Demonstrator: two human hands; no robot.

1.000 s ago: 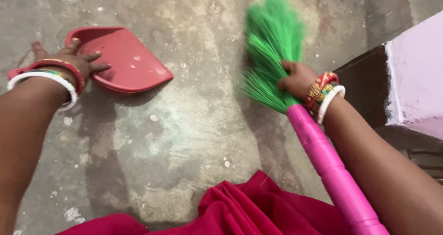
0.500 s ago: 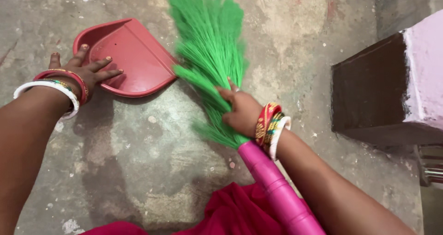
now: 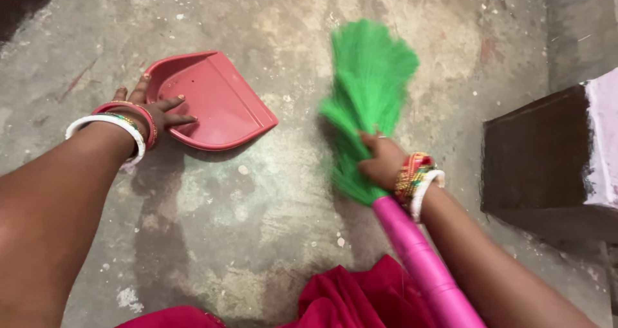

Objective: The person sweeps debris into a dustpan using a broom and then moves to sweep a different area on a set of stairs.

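Broom (image 3: 370, 103): green bristles fanned and blurred on the floor (image 3: 257, 206), well right of the dustpan; pink handle slants down toward the lower edge
Right hand (image 3: 384, 162): clenched round the bristles just above the handle; bangles on the wrist
Dustpan (image 3: 215, 103): red, flat on the floor, open lip facing right
Left hand (image 3: 149, 111): grip released, fingers spread, resting on the pan's rear rim
Block (image 3: 547, 154): dark-sided, pale top, far right
Cloth (image 3: 347, 299): red, at the lower edge
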